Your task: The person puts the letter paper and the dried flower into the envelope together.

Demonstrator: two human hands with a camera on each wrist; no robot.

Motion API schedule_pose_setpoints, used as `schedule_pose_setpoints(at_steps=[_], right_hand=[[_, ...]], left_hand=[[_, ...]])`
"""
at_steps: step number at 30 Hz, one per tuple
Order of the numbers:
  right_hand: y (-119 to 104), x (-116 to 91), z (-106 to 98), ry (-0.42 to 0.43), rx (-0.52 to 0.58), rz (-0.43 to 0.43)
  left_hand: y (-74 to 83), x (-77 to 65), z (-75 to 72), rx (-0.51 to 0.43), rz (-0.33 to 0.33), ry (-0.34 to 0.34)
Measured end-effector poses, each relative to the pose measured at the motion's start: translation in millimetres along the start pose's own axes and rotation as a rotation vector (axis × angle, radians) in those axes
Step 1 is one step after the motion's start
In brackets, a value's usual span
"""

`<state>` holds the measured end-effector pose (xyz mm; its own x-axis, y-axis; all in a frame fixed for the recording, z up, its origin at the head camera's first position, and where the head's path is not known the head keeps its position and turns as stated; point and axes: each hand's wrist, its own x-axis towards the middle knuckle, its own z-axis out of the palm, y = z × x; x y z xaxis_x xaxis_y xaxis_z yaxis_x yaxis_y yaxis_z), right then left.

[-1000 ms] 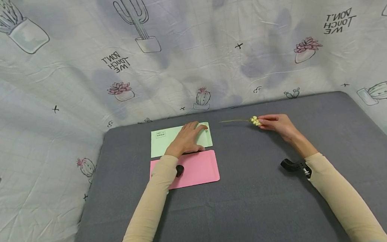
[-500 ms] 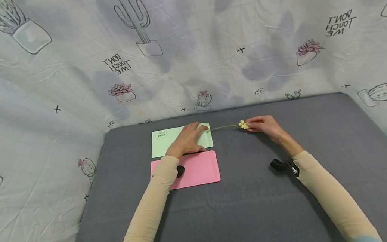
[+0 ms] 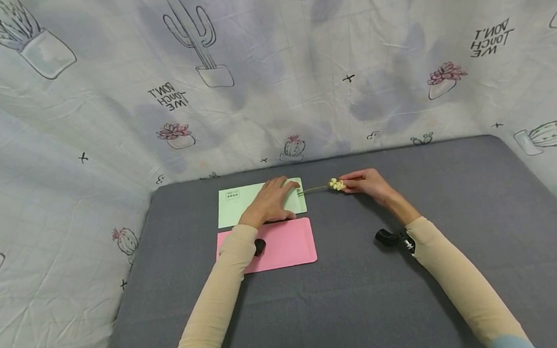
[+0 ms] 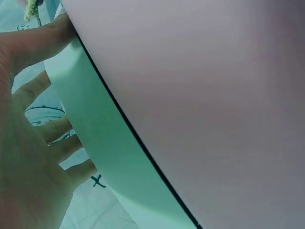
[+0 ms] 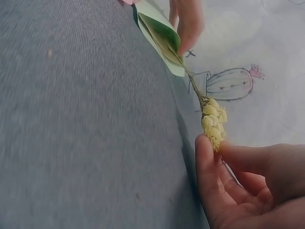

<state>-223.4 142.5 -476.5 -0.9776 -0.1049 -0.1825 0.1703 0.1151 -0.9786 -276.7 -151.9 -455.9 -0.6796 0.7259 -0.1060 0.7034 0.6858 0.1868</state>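
Note:
A pale green envelope point(image 3: 234, 206) lies at the back of the table, its right-hand mouth gaping in the right wrist view. My left hand point(image 3: 272, 200) spans it, thumb point(image 4: 52, 40) at the near edge and fingers at the far edge, gripping it across. My right hand point(image 3: 367, 184) pinches a small yellow flower point(image 5: 213, 121) by its blossom end, between thumb and fingers. The thin stem point(image 5: 193, 83) points left, and its tip is inside the envelope's mouth.
A pink envelope point(image 3: 288, 243) lies just in front of the green one, partly under the left forearm. Dark grey cloth point(image 3: 346, 309) covers the table. A printed curtain point(image 3: 264, 110) hangs behind it. Black wrist mounts point(image 3: 394, 238) stick out from the sleeves.
The right hand has moved left with the flower, bringing the stem from beside the green envelope into its mouth. The left hand stays in place on the envelope.

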Motion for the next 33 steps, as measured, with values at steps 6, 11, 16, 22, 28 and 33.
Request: schedule_pose_setpoints(at_steps=[6, 11, 16, 22, 28, 33], right_hand=[[-1.5, 3.7, 10.0, 0.036, -0.007, 0.004], [-3.0, 6.7, 17.7, 0.062, -0.028, 0.011], [-5.6, 8.7, 22.8, 0.077, -0.032, 0.021], [-8.9, 10.0, 27.7, 0.086, -0.036, 0.019], [-10.3, 13.4, 33.1, 0.099, -0.057, 0.031], [-11.1, 16.6, 38.9, 0.109, -0.069, 0.021]], left_hand=[[-0.6, 0.5, 1.9, 0.005, -0.004, 0.004], [-0.4, 0.6, 2.3, 0.003, -0.001, 0.009], [-0.4, 1.2, 2.7, 0.005, -0.004, 0.006], [-0.3, 0.9, 2.2, -0.002, -0.003, 0.012], [-0.4, 1.0, 2.5, 0.008, -0.002, 0.012], [0.9, 0.7, 2.3, 0.001, -0.004, 0.017]])
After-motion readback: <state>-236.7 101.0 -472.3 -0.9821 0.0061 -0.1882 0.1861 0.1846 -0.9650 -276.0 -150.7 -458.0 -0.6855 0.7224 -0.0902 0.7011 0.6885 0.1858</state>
